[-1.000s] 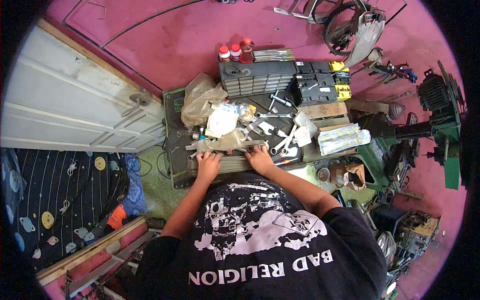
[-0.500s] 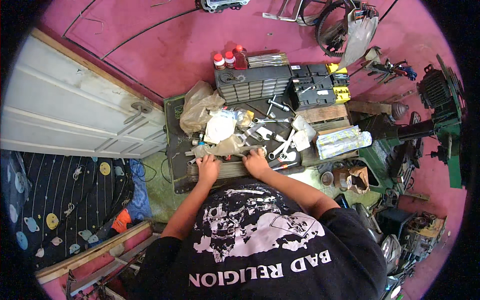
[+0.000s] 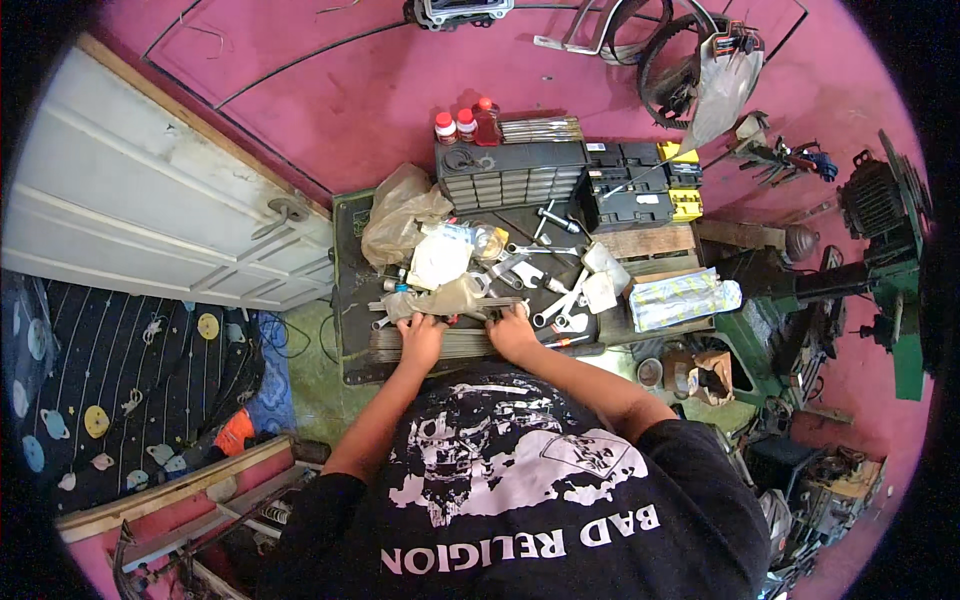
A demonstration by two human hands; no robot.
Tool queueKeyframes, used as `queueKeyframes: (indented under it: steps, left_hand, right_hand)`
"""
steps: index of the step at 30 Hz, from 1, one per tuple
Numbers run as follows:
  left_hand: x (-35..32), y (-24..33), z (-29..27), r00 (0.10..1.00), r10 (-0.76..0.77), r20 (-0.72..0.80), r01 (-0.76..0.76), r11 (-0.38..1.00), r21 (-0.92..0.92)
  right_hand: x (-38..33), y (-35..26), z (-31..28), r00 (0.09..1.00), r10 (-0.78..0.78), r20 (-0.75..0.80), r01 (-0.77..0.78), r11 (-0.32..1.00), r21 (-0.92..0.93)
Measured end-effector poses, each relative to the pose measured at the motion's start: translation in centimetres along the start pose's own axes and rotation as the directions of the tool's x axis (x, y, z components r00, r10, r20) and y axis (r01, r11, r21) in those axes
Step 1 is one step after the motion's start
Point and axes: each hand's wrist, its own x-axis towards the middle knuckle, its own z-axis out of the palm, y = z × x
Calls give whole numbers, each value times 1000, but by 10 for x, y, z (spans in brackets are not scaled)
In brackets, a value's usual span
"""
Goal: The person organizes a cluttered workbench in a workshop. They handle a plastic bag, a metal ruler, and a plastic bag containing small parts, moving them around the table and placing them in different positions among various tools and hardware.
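Note:
Two bundles of thin grey metal rods lie across the near part of the dark workbench (image 3: 352, 345). My left hand (image 3: 422, 338) curls its fingers at the left part of the far rod bundle (image 3: 492, 303). At that bundle's right end, my right hand (image 3: 511, 332) is closed around the rods. Closer to me, the larger near rod bundle (image 3: 455, 345) lies flat below both wrists. A crumpled clear plastic bag (image 3: 452, 297) rests over the middle of the far bundle. The fingertips are partly hidden.
Beyond the hands lie several wrenches (image 3: 560, 305), a white round piece (image 3: 438, 260) and a brown plastic bag (image 3: 400, 225). A drawer cabinet (image 3: 512, 175) and black cases (image 3: 630, 190) stand at the back. A wrapped package (image 3: 680, 300) sits at the right; a screwdriver (image 3: 568, 341) lies near the front.
The whole view has shifted slightly, with the wall and cabinet lower in the picture. Both hands stay at the far rods, with only slight finger movement.

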Motion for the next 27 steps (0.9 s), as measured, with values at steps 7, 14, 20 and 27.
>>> queueKeyframes:
  steps: [7,14,20,27]
  left_hand:
    - [0,0,-9,999,-24,-39,23,999,-38]
    - [-4,12,-16,978,56,-199,-69,996,-60]
    - [-11,3,-45,954,90,-287,-164,956,-242]
    - [-38,-39,-103,951,-144,-275,-82,737,-670]
  right_hand:
    - [-4,3,-11,994,-61,-92,60,998,-22]
    - [-12,3,-24,973,-23,-229,6,997,-74]
    - [-18,-8,-104,980,75,183,-62,995,-76]
    - [-29,-29,-238,978,-162,-130,191,450,872]
